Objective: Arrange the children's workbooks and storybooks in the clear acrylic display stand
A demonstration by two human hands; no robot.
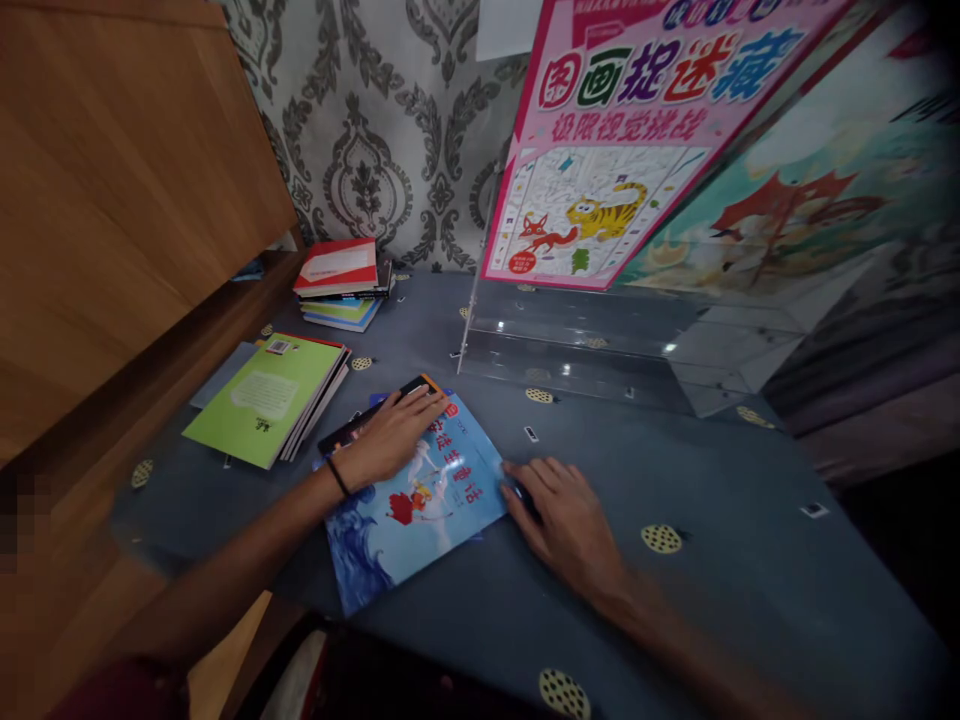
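A blue children's storybook [469, 500] with a red-clad figure and waves on its cover lies on the table, on top of at least one darker book [346, 432]. My left hand [394, 432] rests flat across the upper left of both covers, fingers stretched out, with a black band at the wrist. At the storybook's right edge is my right hand [566, 520], its fingers bent and its thumb and index fingertip at the edge. A dark bluish patch shows between that thumb and index finger; I cannot make out what it is.
Left of the hands lies a green-topped book stack [262, 400]. Behind it is another stack with a red top book [337, 265]. A clear acrylic stand [570, 350] holds a pink picture book [600, 150] and another book. A wooden cabinet [135, 150] borders the left.
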